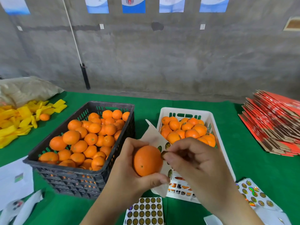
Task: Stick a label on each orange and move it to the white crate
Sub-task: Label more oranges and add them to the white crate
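The left hand (pixel 129 161) cups the orange (pixel 147 160) and also pinches a label sheet (pixel 155 138) behind it, while the right hand (pixel 191 161) pinches a label (pixel 163 153) touching the orange's 2 o'clock side. Best to press the label flat, smoothing it outward. The white crate (pixel 212 120) lies at 1 o'clock, just beyond both hands.

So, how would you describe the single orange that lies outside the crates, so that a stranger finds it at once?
Start at the black crate full of oranges on the green table, and look to its far left, at the heap of yellow wrappers. The lone orange lies at the heap's right edge. Unlike all the others, it is in no crate and no hand.
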The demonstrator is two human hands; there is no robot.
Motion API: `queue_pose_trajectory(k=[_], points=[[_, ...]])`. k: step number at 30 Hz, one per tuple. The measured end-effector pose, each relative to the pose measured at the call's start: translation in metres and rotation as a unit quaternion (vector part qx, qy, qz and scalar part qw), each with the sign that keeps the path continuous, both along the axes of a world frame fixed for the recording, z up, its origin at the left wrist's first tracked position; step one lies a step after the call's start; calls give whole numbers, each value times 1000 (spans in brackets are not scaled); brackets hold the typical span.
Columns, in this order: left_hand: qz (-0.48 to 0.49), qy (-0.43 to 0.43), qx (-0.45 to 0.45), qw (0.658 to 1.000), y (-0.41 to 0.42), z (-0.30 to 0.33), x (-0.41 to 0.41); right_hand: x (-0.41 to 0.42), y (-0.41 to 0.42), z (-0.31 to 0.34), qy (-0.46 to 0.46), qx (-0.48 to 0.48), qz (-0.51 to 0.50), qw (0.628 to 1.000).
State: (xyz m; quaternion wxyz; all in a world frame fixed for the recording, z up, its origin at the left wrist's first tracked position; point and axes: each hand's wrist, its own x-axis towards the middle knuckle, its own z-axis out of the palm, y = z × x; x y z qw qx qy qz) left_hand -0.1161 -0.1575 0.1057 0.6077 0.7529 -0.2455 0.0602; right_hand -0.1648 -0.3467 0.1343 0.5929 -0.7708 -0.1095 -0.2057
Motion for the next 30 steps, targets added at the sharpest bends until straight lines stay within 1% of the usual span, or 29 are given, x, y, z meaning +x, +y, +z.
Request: queue_pose_trajectory(k=[2, 6, 7, 9, 11, 12, 14, 15, 16, 17, 19, 20, 21, 22, 24, 27, 29, 30], points=[[3, -50, 44, 998, -2, -1, 2, 6, 2, 4, 23, -48, 51, 997], [35, -114, 102, 988, 2, -4, 2, 18, -9, 11, 76, -134, 88, 984], [35, -120, 99, 987, 3, -5, 1, 19, -10, 11, 92, -122, 106, 983], [36, -124, 76, 989, 4, -8, 0, 21, -8, 9, 133, -57, 137, 980], [46, -147, 54, 987, 2, -12, -1, 19, -6, 0, 201, -10, 130, 971], [49, -164, 47, 984, -1, -15, -1, 17, -4, -6, 243, 20, 142, 959], [44, -177, 44, 982, -6, -23, -1, 12, 2, -20, 305, 130, 202, 922], [38, -164, 41, 985, -7, -28, 0, 10, 4, -26, 313, 184, 221, 905], [29, -138, 36, 989, -7, -32, 1, 10, 5, -33, 312, 218, 217, 899], [11, -100, 23, 995, -6, -36, 3, 12, 6, -41, 304, 235, 193, 903], [-30, -22, -59, 998, -2, -43, 8, 16, 6, -52, 288, 249, 126, 916], [-22, 5, -120, 992, -2, -46, 11, 19, 4, -54, 282, 254, 96, 920], [9, 28, -177, 984, -1, -48, 14, 23, 0, -55, 280, 255, 70, 923], [51, 45, -222, 973, -1, -51, 18, 28, -6, -53, 280, 249, 55, 925], [109, 75, -270, 954, 0, -57, 24, 44, -23, -41, 287, 232, 41, 929], [83, 124, -326, 934, 2, -59, 28, 83, -48, -19, 255, 217, -30, 942], [61, 146, -322, 933, 7, -61, 27, 107, -57, -12, 239, 157, -79, 955], [56, 154, -304, 938, 10, -62, 28, 111, -59, -14, 239, 124, -66, 961]])
